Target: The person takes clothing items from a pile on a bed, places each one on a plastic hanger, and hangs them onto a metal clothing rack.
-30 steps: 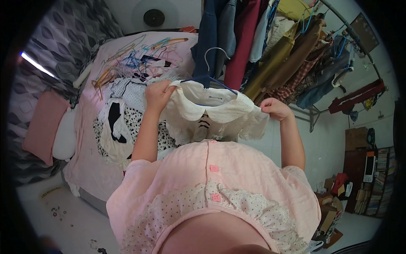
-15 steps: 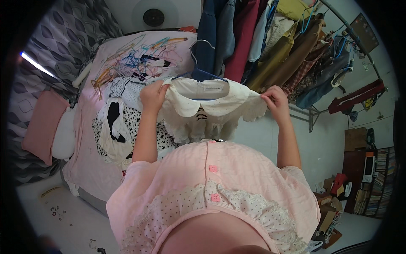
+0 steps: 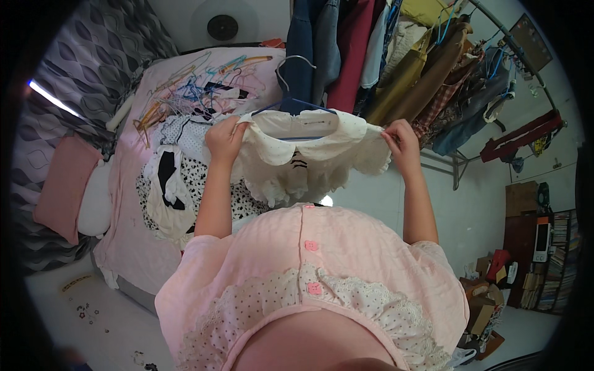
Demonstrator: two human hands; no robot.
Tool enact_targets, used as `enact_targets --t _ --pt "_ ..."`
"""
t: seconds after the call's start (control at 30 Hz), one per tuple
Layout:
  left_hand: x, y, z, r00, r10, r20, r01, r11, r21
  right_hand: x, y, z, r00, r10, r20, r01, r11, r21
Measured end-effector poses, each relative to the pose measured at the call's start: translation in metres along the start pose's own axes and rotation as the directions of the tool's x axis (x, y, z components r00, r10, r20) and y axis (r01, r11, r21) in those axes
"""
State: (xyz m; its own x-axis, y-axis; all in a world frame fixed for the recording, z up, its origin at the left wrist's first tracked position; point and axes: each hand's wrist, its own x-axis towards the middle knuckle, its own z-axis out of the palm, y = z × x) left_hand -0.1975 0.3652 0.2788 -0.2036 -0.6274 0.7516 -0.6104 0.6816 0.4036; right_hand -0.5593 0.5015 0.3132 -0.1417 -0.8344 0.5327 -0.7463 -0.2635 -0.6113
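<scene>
A white blouse [image 3: 270, 171] with a wide scalloped collar and small dark dots hangs stretched between my two hands. Inside its neck sits a dark blue clothes hanger [image 3: 301, 106], whose metal hook rises above the collar. My left hand [image 3: 224, 139] pinches the blouse at its left shoulder. At the opposite shoulder, my right hand [image 3: 402, 143] grips the fabric between thumb and fingers. Below the collar, several short black lines mark the front. The blouse's lower part is partly hidden behind my pink top [image 3: 266, 238].
Left, a bed with a pink sheet [image 3: 117, 204] bears a pile of loose hangers [image 3: 185, 93] and heaped black-and-white clothes [image 3: 213, 191]. Ahead and right stands a metal rack [image 3: 513, 46] full of hanging garments [image 3: 352, 55]. Boxes [image 3: 482, 315] and a bookshelf [image 3: 550, 266] stand far right.
The right hand has shifted slightly upward, and the blouse's collar and right sleeve have settled differently. Both hands keep their hold on the shoulders.
</scene>
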Motion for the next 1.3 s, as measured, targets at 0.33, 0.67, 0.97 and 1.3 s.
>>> enact_targets --t 0.33,0.67,0.97,1.3 --pt "0.003 0.01 0.0 0.996 -0.068 0.05 0.068 0.998 -0.005 0.002 -0.002 0.018 0.976 -0.211 0.062 0.215 0.973 -0.084" --pt "0.005 0.029 0.001 0.959 -0.138 0.246 0.158 0.985 -0.062 0.005 -0.021 0.02 0.988 0.046 0.149 -0.057 0.996 0.068" --pt "0.02 0.056 0.008 0.977 0.094 0.19 -0.057 0.98 -0.193 -0.005 -0.015 0.023 0.998 0.04 -0.047 -0.045 0.992 -0.118" --pt "0.014 0.042 -0.005 0.833 -0.218 0.509 0.498 0.694 -0.519 -0.035 0.025 -0.029 0.934 0.338 -0.117 -0.33 0.94 0.085"
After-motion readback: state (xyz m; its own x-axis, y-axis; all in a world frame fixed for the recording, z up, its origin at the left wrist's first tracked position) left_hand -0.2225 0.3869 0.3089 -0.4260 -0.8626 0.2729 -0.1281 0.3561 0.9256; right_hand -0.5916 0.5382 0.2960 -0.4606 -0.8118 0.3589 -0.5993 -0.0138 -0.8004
